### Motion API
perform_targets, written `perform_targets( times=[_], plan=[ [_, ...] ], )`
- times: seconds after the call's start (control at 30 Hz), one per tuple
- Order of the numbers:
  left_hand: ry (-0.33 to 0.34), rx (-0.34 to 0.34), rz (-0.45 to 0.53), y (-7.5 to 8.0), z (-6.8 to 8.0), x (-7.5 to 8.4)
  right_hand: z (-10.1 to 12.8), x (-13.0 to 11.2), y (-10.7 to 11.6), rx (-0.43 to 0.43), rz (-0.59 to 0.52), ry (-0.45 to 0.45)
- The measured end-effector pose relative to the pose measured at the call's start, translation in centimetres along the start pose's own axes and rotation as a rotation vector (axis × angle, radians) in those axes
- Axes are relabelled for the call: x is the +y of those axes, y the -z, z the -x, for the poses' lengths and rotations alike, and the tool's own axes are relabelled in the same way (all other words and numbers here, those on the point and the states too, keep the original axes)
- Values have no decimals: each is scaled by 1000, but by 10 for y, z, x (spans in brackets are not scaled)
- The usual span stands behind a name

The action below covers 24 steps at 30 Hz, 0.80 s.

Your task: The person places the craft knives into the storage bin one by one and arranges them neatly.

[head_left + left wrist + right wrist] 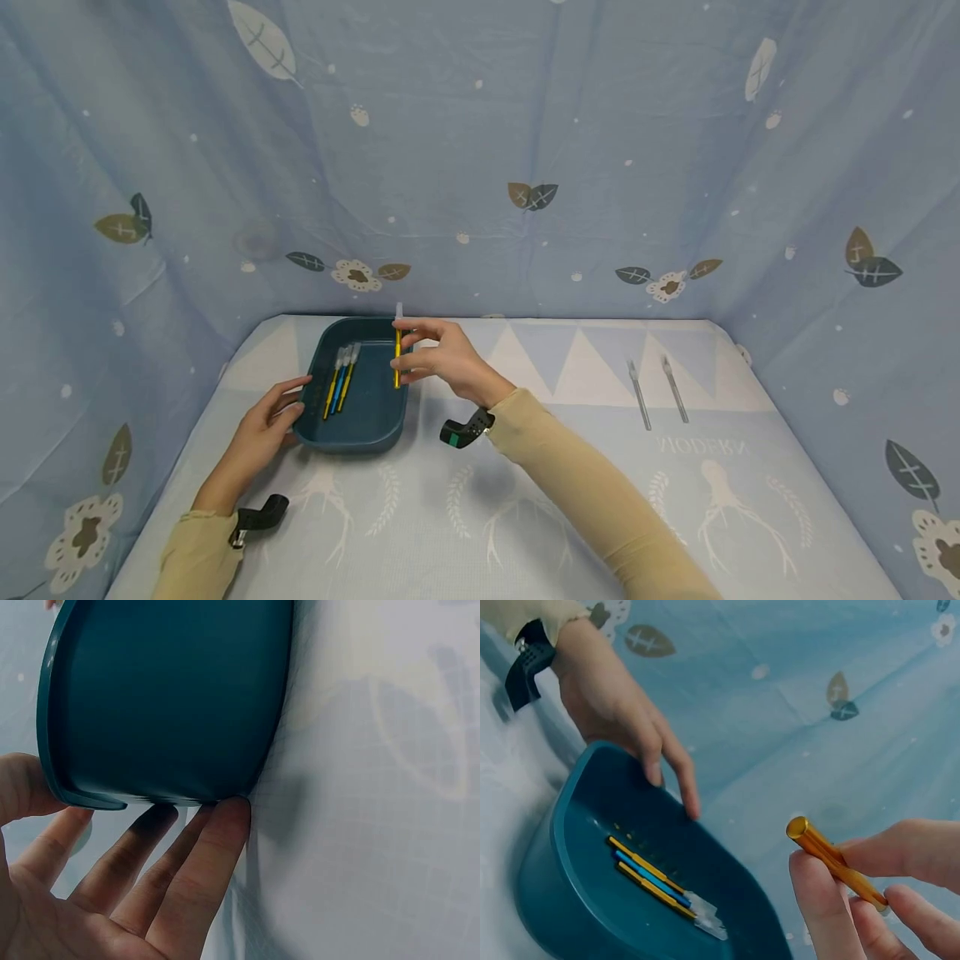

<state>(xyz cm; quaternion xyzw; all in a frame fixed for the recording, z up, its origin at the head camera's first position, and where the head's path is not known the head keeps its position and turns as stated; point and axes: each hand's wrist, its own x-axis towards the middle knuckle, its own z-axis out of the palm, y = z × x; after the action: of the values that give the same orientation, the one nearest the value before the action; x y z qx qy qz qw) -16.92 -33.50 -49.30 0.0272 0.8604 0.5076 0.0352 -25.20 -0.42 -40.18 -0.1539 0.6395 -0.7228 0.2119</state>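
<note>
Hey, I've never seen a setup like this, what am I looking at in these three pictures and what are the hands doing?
No machine here: a person works with two bare hands, wearing three cameras. The wide picture comes from a camera on the head, looking down at a cloth-covered table. The other two come from small cameras strapped to each wrist.

The left hand rests its straight fingers against the outer wall of a dark teal tray. Inside the tray lie three thin tools, yellow and blue handled, with clear caps.

The right hand pinches a similar yellow-handled tool, upright above the tray; its wrist picture shows the golden handle between the fingertips.

Off to the right lie two slim metal tools, side by side.
</note>
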Motion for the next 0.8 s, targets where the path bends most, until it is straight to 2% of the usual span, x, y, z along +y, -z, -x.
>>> perform_targets(
  times=[0.5, 0.8],
  plan=[
    [-5, -13, 13, 1, 1, 2, -39, 23, -39, 92, -89, -66],
    [0, -22, 32, 1, 0, 2, -55, 31, -50, 133, -47, -122]
  ],
)
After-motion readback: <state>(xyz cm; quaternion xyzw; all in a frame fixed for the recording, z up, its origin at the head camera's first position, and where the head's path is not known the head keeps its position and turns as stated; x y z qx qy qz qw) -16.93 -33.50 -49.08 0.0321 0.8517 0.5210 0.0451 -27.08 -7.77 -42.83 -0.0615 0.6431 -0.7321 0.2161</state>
